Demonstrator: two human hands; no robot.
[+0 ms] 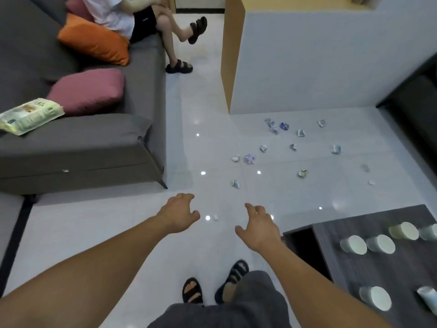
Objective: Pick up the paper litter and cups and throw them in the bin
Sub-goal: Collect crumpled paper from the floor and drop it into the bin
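Left hand (179, 213), right hand (257, 227) loosely open, empty, crumpled bluish paper litter (250, 158) ahead, pale paper cups (353, 244) on dark wooden table (343, 272)

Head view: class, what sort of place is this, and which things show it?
Probably a home living room: a grey sofa with cushions, a low dark table carrying paper cups, and a glossy tiled floor strewn with paper litter.

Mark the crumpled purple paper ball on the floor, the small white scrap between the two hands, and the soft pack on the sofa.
purple paper ball (250, 158): head view, middle of the wad.
white scrap (215, 217): head view, centre of the piece.
soft pack (30, 116): head view, middle of its printed top face.
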